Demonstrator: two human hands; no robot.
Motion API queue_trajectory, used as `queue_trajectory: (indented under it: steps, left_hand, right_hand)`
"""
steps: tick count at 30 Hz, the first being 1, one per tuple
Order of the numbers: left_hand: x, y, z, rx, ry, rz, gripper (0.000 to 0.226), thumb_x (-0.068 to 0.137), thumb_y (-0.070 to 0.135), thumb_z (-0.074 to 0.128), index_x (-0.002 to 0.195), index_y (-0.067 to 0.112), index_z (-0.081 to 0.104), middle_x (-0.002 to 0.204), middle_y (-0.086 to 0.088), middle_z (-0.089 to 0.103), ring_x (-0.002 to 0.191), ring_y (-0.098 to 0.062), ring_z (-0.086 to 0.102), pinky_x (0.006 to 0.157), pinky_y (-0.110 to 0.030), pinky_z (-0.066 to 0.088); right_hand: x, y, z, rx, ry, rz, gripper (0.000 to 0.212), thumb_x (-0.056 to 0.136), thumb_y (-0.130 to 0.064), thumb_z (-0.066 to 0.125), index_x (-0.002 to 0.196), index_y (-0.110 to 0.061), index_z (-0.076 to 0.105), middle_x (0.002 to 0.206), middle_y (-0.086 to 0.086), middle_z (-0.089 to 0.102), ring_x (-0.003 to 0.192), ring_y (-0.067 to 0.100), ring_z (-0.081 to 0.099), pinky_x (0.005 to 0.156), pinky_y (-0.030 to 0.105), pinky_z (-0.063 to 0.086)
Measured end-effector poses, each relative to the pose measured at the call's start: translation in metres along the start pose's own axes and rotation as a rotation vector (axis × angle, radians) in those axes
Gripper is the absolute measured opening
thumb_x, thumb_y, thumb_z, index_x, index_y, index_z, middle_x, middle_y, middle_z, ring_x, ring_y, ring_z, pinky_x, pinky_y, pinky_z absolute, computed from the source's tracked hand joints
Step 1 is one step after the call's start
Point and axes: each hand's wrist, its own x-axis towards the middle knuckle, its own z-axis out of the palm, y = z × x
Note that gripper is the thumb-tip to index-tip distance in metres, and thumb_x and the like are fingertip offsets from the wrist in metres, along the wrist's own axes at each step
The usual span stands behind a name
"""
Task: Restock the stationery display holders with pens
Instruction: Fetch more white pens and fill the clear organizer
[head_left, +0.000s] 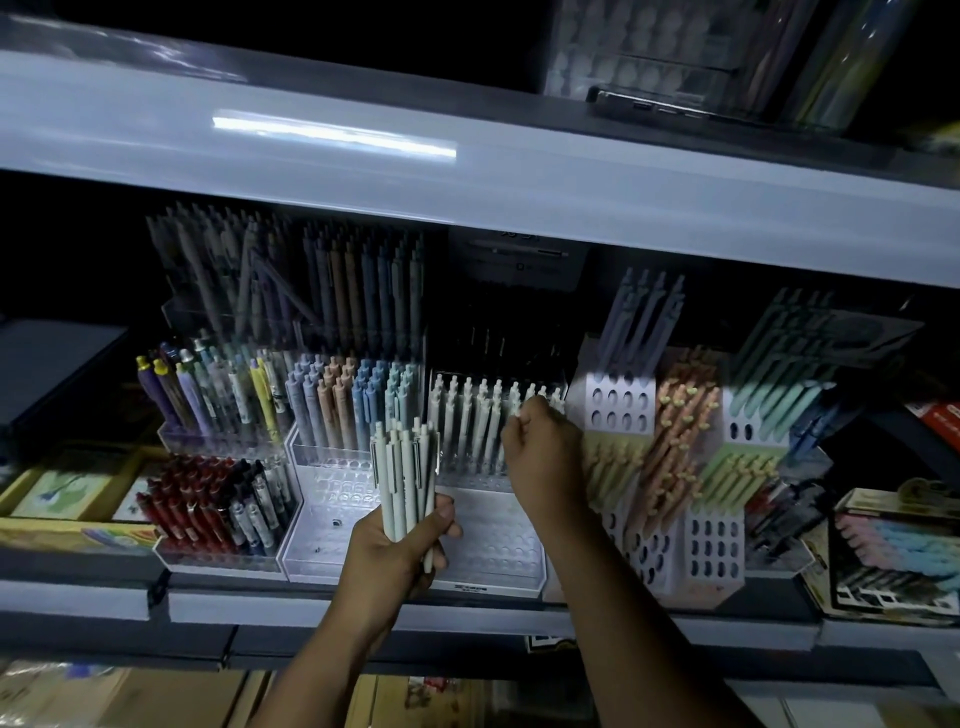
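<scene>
My left hand (402, 551) grips a bundle of pale white and light-green pens (405, 478), held upright in front of the shelf. My right hand (540, 447) reaches into the clear stepped display holder (493, 551) in the middle, its fingers curled at the top of a white pen (519, 402) in the holder's back row. That back row holds a line of white pens (467, 421); the lower front rows of holes stand bare. Whether the right fingers pinch the pen is hard to make out in the dim light.
Left of it stand a clear holder with pastel pens (343, 400) and holders of mixed and red pens (208, 504). White perforated racks with peach, yellow and mint pens (680, 447) stand to the right. An upper shelf edge (467, 187) overhangs. Boxed goods (893, 551) lie far right.
</scene>
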Motion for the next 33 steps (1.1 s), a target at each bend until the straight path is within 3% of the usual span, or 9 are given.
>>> queue_trajectory:
  steps: [6,9,12,17,21,24,28,31,33]
  left_hand:
    - [-0.001,0.001,-0.001,-0.015,0.004,0.003,0.021,0.094,0.018,0.073,0.106,0.001,0.071,0.075,-0.016,0.069,0.05,-0.017,0.049,0.05,-0.026,0.032]
    - [0.0,0.002,-0.002,-0.008,0.007,0.004,0.021,0.093,0.018,0.073,0.106,0.002,0.072,0.074,-0.015,0.069,0.05,-0.018,0.049,0.05,-0.026,0.032]
    - [0.0,0.003,-0.001,-0.004,0.006,0.002,0.02,0.093,0.018,0.073,0.106,0.002,0.072,0.075,-0.015,0.07,0.05,-0.018,0.049,0.051,-0.026,0.031]
    - [-0.001,0.003,0.0,0.005,0.006,0.0,0.019,0.094,0.017,0.072,0.106,0.002,0.072,0.073,-0.014,0.069,0.049,-0.017,0.048,0.049,-0.025,0.031]
    - [-0.002,0.003,0.001,-0.003,0.002,-0.003,0.019,0.095,0.016,0.072,0.107,0.001,0.072,0.072,-0.014,0.068,0.046,-0.015,0.047,0.047,-0.024,0.029]
    - [-0.002,0.004,-0.001,0.0,0.007,0.001,0.02,0.094,0.016,0.072,0.107,0.001,0.072,0.074,-0.014,0.069,0.047,-0.016,0.048,0.047,-0.024,0.03]
    - [-0.003,0.006,0.0,0.008,0.01,0.0,0.02,0.094,0.016,0.072,0.108,0.001,0.072,0.072,-0.013,0.068,0.047,-0.015,0.048,0.047,-0.024,0.029]
    - [-0.002,0.007,0.001,0.013,-0.001,0.002,0.021,0.095,0.015,0.072,0.109,0.0,0.071,0.071,-0.013,0.067,0.046,-0.015,0.047,0.045,-0.023,0.029]
    - [-0.002,0.008,0.002,0.018,-0.013,0.002,0.023,0.095,0.015,0.071,0.109,-0.003,0.07,0.068,-0.012,0.066,0.045,-0.014,0.046,0.044,-0.022,0.029]
  right_hand:
    - [-0.002,0.002,-0.001,-0.052,-0.057,0.002,0.009,0.091,0.001,0.061,0.084,0.004,0.057,0.061,0.01,0.045,0.055,0.019,0.042,0.052,0.025,0.025]
    - [-0.001,0.0,-0.004,-0.062,-0.064,0.032,0.009,0.09,0.003,0.06,0.082,0.006,0.057,0.059,0.003,0.037,0.052,0.018,0.04,0.046,0.02,0.019]
    - [0.002,-0.002,-0.005,-0.077,-0.079,0.03,0.008,0.089,0.003,0.061,0.082,0.007,0.058,0.061,0.004,0.035,0.053,0.021,0.042,0.054,0.023,0.025]
    - [0.003,-0.013,-0.003,-0.134,-0.154,-0.017,0.007,0.088,0.001,0.061,0.091,0.007,0.061,0.066,0.017,0.056,0.057,0.023,0.045,0.056,0.024,0.024]
    - [0.005,-0.011,-0.009,-0.104,-0.14,0.029,0.005,0.088,0.004,0.059,0.088,0.008,0.061,0.062,0.003,0.04,0.055,0.019,0.041,0.048,0.016,0.013]
    - [0.006,-0.007,-0.012,-0.081,-0.192,0.008,0.005,0.091,0.003,0.055,0.088,0.005,0.059,0.062,-0.003,0.032,0.059,0.02,0.041,0.047,0.017,0.017]
    - [0.008,-0.006,-0.012,-0.034,-0.197,-0.018,0.025,0.092,0.002,0.056,0.082,-0.013,0.038,0.059,-0.011,0.021,0.058,0.02,0.037,0.05,0.016,0.022]
    - [0.007,-0.003,-0.007,-0.007,-0.164,0.014,0.03,0.092,0.001,0.059,0.08,-0.013,0.035,0.058,-0.011,0.019,0.057,0.019,0.037,0.051,0.026,0.028]
    - [0.005,0.002,-0.003,-0.002,-0.149,0.049,0.029,0.092,-0.001,0.06,0.078,-0.012,0.038,0.057,-0.007,0.025,0.056,0.018,0.037,0.054,0.026,0.032]
